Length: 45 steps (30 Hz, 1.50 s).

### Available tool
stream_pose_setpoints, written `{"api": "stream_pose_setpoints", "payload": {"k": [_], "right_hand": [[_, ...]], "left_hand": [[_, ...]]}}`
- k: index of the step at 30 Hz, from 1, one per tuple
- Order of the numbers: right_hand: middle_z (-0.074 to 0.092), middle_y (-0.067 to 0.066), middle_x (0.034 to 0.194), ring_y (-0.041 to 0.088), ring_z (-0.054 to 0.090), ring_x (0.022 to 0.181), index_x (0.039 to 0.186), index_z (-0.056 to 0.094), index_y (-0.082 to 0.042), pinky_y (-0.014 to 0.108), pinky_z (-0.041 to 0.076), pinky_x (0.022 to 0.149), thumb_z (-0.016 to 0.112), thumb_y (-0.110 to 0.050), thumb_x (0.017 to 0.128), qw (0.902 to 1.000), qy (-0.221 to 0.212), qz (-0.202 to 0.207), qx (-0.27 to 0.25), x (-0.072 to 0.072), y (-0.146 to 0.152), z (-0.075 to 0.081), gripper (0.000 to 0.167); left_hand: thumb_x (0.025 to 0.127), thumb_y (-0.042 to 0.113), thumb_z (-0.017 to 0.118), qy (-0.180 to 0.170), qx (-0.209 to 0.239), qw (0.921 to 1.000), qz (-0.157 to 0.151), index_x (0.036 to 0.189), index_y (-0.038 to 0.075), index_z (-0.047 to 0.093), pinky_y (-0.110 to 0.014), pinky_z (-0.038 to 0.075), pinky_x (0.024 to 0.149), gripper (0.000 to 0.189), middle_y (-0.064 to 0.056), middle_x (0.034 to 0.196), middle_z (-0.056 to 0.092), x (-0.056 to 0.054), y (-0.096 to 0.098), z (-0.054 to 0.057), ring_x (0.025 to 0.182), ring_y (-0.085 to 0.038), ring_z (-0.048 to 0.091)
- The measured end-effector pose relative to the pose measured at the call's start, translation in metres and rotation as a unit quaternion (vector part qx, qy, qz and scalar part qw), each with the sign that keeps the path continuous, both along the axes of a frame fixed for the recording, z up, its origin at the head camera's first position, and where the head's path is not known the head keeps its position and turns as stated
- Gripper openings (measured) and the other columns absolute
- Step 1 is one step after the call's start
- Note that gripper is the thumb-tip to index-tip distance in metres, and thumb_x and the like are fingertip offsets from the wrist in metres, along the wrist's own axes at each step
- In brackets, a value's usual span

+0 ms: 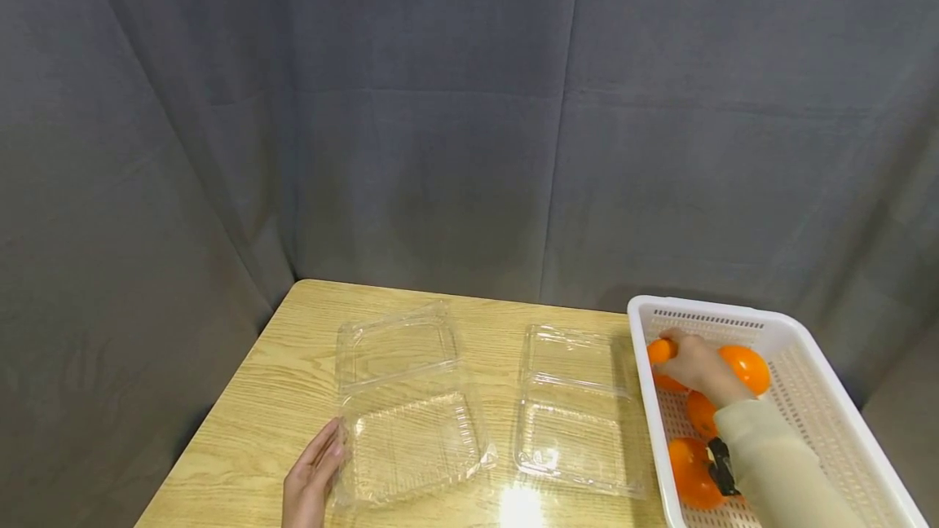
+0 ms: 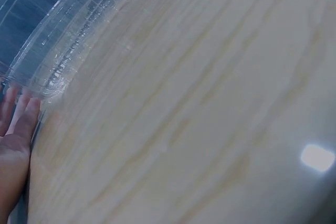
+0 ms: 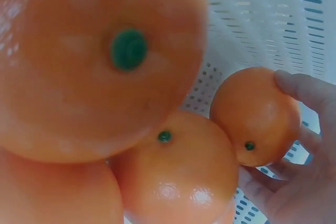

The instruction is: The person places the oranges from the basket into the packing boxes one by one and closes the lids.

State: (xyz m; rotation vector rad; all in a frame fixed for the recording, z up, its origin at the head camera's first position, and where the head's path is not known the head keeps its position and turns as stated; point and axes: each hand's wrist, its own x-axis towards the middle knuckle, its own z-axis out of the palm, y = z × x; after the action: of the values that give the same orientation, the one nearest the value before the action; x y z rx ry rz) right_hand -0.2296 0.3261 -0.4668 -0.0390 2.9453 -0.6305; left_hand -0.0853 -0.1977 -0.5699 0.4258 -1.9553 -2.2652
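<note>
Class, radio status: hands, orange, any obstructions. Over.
Right hand gripping orange inside white basket. Left hand touching left clear container. Neighbouring oranges close beside; otherwise nothing visibly blocking.

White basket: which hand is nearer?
Right. The right hand is inside the basket, gripping an orange; the left hand is outside, touching the farther clear box.
</note>
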Motion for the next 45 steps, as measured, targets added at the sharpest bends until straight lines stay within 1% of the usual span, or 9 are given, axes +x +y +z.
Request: {"api": "stream_pose_setpoints", "payload": {"k": [7,14,17,20,24,28,33,38,45], "right_hand": [[0.053,0.041,0.120,0.048,0.057,0.098,0.133,0.046,0.014,0.060,0.050,0.080,0.073,-0.024,0.082,0.9994,0.014,-0.028,0.013,0.009,-0.003,0.017,0.069],[0.052,0.040,0.113,0.046,0.057,0.090,0.133,0.047,0.008,0.052,0.051,0.065,0.069,-0.030,0.084,0.9977,0.042,-0.049,0.020,0.018,-0.009,0.032,0.066],[0.053,0.038,0.107,0.045,0.056,0.087,0.131,0.047,0.008,0.050,0.049,0.062,0.066,-0.028,0.084,0.9965,0.058,-0.052,0.029,0.023,-0.012,0.038,0.062],[0.052,0.036,0.106,0.045,0.055,0.086,0.132,0.048,0.007,0.048,0.047,0.059,0.064,-0.029,0.084,0.9955,0.065,-0.055,0.042,0.028,-0.016,0.046,0.062],[0.051,0.032,0.106,0.043,0.055,0.086,0.133,0.049,0.004,0.044,0.044,0.056,0.063,-0.032,0.084,0.9947,0.076,-0.051,0.046,0.035,-0.026,0.056,0.062],[0.052,0.031,0.102,0.043,0.055,0.085,0.130,0.052,0.002,0.045,0.045,0.056,0.064,-0.032,0.085,0.9914,0.113,-0.038,0.055,0.040,-0.036,0.062,0.058],[0.053,0.031,0.103,0.043,0.056,0.085,0.130,0.053,0.001,0.045,0.046,0.056,0.065,-0.033,0.086,0.9878,0.142,-0.029,0.056,0.043,-0.047,0.070,0.057],[0.054,0.031,0.109,0.043,0.057,0.086,0.132,0.054,0.000,0.045,0.046,0.056,0.068,-0.033,0.086,0.9867,0.157,-0.017,0.041,0.049,-0.062,0.078,0.058],[0.055,0.029,0.118,0.043,0.060,0.096,0.137,0.053,-0.004,0.052,0.053,0.069,0.071,-0.032,0.087,0.9913,0.130,-0.003,-0.019,0.055,-0.091,0.080,0.060]], "left_hand": [[0.101,0.023,0.060,-0.014,-0.005,0.9999,0.004,0.148,-0.005,0.038,-0.012,0.046,0.094,0.059,-0.012,0.148,0.042,-0.001,0.000,0.001,0.112,0.011,0.053],[0.100,0.021,0.061,0.001,0.019,0.9998,0.009,0.147,-0.008,0.037,-0.012,0.047,0.093,0.060,0.016,0.129,0.058,0.001,-0.001,-0.002,0.111,0.010,0.054],[0.100,0.018,0.061,0.008,0.027,0.9995,0.014,0.147,-0.010,0.037,-0.013,0.047,0.094,0.059,0.020,0.121,0.060,0.001,0.000,-0.002,0.111,0.009,0.055],[0.100,0.019,0.061,-0.001,0.025,0.9995,0.017,0.147,-0.009,0.037,-0.013,0.046,0.095,0.060,0.018,0.124,0.059,0.001,0.002,-0.001,0.111,0.010,0.055],[0.100,0.026,0.062,-0.029,0.011,0.9994,0.014,0.149,-0.005,0.037,-0.012,0.045,0.096,0.063,0.000,0.142,0.051,0.002,0.002,0.002,0.110,0.013,0.052],[0.100,0.031,0.061,-0.044,0.005,0.9990,0.008,0.150,0.000,0.037,-0.012,0.044,0.097,0.064,-0.003,0.148,0.046,0.001,0.001,0.004,0.111,0.013,0.051],[0.100,0.034,0.061,-0.041,0.010,0.9991,0.003,0.150,0.002,0.038,-0.012,0.044,0.098,0.064,0.005,0.144,0.048,0.002,0.001,0.004,0.113,0.013,0.050],[0.101,0.030,0.060,-0.027,0.025,0.9993,0.007,0.150,-0.002,0.036,-0.012,0.044,0.098,0.063,0.022,0.125,0.056,0.002,0.000,0.002,0.112,0.013,0.051],[0.102,0.025,0.058,-0.012,0.025,0.9996,0.004,0.151,-0.005,0.032,-0.011,0.045,0.095,0.063,0.022,0.122,0.057,0.003,0.000,0.000,0.111,0.013,0.052]]}}
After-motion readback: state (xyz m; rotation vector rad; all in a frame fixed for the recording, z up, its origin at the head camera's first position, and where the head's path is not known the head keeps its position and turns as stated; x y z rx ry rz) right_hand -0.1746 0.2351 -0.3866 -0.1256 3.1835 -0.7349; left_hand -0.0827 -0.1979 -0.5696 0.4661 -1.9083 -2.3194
